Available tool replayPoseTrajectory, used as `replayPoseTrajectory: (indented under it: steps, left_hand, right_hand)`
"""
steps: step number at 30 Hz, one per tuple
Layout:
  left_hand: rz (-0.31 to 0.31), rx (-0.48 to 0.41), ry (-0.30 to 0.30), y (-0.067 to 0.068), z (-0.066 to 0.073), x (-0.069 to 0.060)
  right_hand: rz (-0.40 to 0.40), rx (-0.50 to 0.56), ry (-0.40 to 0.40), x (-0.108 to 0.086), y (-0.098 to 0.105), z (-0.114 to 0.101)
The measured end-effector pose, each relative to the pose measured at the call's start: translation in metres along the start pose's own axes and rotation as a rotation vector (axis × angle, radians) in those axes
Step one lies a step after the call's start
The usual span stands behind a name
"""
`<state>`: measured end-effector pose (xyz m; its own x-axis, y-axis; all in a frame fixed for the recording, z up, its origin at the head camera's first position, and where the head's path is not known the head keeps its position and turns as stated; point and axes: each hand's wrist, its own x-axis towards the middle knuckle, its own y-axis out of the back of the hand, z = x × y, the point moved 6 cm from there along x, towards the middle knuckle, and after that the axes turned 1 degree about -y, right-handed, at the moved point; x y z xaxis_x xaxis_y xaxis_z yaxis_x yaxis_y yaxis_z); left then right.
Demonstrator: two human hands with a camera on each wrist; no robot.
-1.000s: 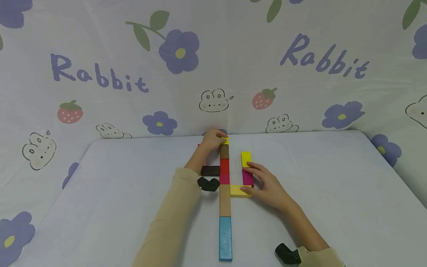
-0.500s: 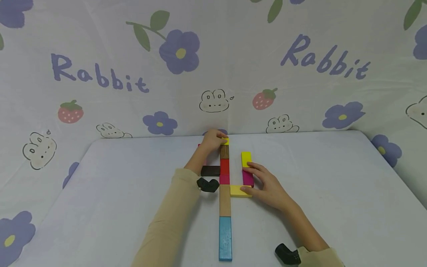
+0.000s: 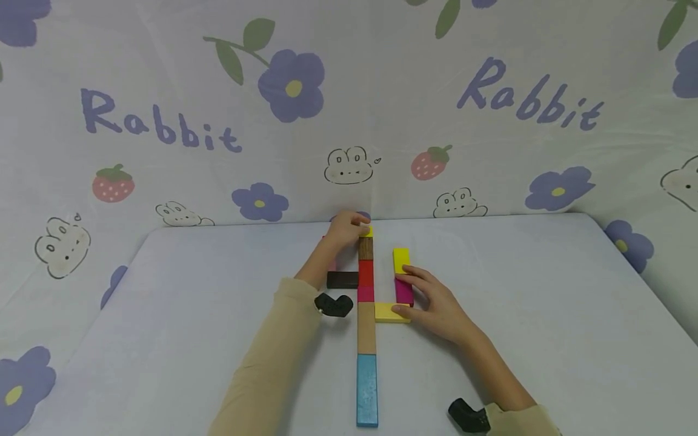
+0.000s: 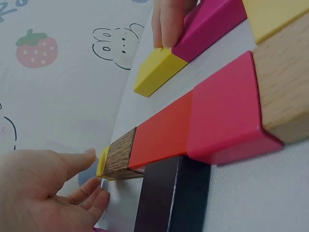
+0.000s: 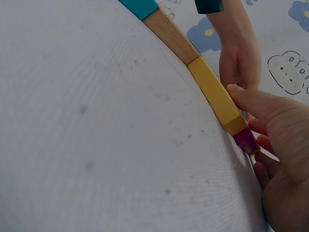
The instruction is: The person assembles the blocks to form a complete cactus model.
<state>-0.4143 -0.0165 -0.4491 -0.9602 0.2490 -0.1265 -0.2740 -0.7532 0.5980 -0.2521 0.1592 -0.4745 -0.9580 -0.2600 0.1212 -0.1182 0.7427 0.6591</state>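
In the head view, a line of blocks runs away from me: blue (image 3: 367,390), tan (image 3: 366,327), pink-red (image 3: 366,293), red (image 3: 366,272), brown wood-grain (image 3: 366,248) and a small-looking yellow block (image 3: 369,232) at the far end. My left hand (image 3: 346,229) pinches that far yellow block between thumb and fingers. My right hand (image 3: 436,306) rests its thumb on a flat yellow block (image 3: 384,312) that juts right from the tan one. Its other fingertips touch a magenta block (image 3: 403,292) and another yellow block (image 3: 400,257), joined end to end.
A dark block (image 3: 342,280) branches left from the line. Beyond it a pink block (image 3: 331,261) is partly hidden by my left forearm. White cloth covers the table (image 3: 534,290); a printed cloth backdrop (image 3: 382,109) rises behind its far edge.
My left wrist has shifted slightly to the left while its fingers stay at the far yellow block. The right hand and the blocks have not visibly moved.
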Motion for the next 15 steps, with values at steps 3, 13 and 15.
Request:
replayPoseTrajectory:
  steps: [3, 13, 15]
  left_hand:
    - [0.0, -0.004, -0.008, 0.002, -0.003, -0.001]
    - [0.006, -0.021, -0.11, 0.017, -0.003, -0.015]
    - [0.026, -0.027, -0.13, 0.023, -0.004, -0.02]
  right_hand:
    - [-0.004, 0.007, 0.004, -0.001, -0.001, 0.0]
    - [0.006, 0.066, -0.015, -0.001, -0.001, 0.002]
    - [0.016, 0.074, -0.028, -0.001, 0.002, 0.003]
